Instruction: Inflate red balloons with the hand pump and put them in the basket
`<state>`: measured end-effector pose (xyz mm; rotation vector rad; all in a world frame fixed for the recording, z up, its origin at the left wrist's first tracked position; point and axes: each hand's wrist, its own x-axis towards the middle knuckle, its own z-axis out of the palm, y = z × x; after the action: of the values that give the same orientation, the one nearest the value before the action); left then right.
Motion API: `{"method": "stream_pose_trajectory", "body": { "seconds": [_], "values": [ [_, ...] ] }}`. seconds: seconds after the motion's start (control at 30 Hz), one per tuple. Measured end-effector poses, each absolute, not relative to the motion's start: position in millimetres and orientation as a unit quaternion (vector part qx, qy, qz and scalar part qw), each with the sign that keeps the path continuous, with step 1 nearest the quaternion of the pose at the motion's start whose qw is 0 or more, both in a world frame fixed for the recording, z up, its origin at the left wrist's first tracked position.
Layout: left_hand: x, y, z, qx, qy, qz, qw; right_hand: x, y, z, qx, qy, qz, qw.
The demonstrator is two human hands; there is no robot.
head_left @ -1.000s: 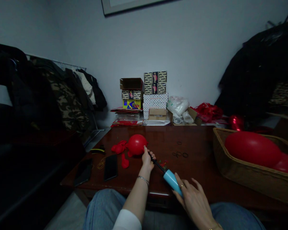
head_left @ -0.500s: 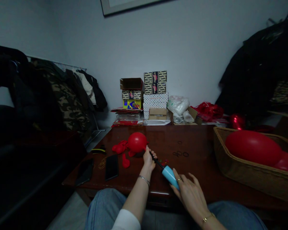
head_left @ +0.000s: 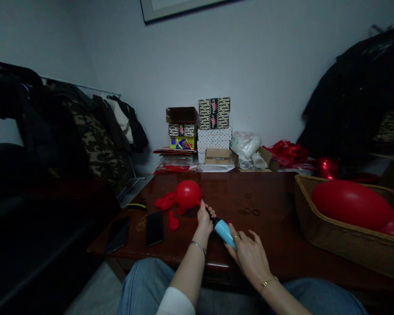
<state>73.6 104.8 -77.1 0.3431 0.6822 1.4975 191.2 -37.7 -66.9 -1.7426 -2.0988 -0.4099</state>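
My left hand (head_left: 205, 218) is closed around the neck of a partly inflated red balloon (head_left: 188, 194) and the black nozzle end of a hand balloon pump. The pump's light blue barrel (head_left: 225, 234) slants down toward me, close to the left hand. At its lower end my right hand (head_left: 249, 253) grips it between thumb and palm, with some fingers stretched out. Several limp red balloons (head_left: 164, 201) lie left of the inflated one, and another flat red balloon (head_left: 174, 221) sits just in front. The nozzle tip is hidden inside the balloon's neck.
A wicker basket (head_left: 344, 249) with large red balloons stands at the table's right. Black rings (head_left: 246, 211) lie mid-table. On the left are a dark phone (head_left: 154, 229), yellow rubber bands (head_left: 141, 223) and a black-and-yellow tool (head_left: 137, 205). Stacked boxes (head_left: 214, 140) line the back.
My right hand has pushed the blue barrel up and left toward my left hand, so the black rod between them is now mostly covered. My left hand keeps its hold.
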Motion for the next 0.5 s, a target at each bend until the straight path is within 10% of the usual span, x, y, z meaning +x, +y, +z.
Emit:
{"method": "stream_pose_trajectory", "body": {
  "seconds": [0.5],
  "values": [
    [63,119,-75,0.140,0.294,0.672,0.665,242,-83,-90,-0.581,-0.765,-0.162,0.225]
  ]
}}
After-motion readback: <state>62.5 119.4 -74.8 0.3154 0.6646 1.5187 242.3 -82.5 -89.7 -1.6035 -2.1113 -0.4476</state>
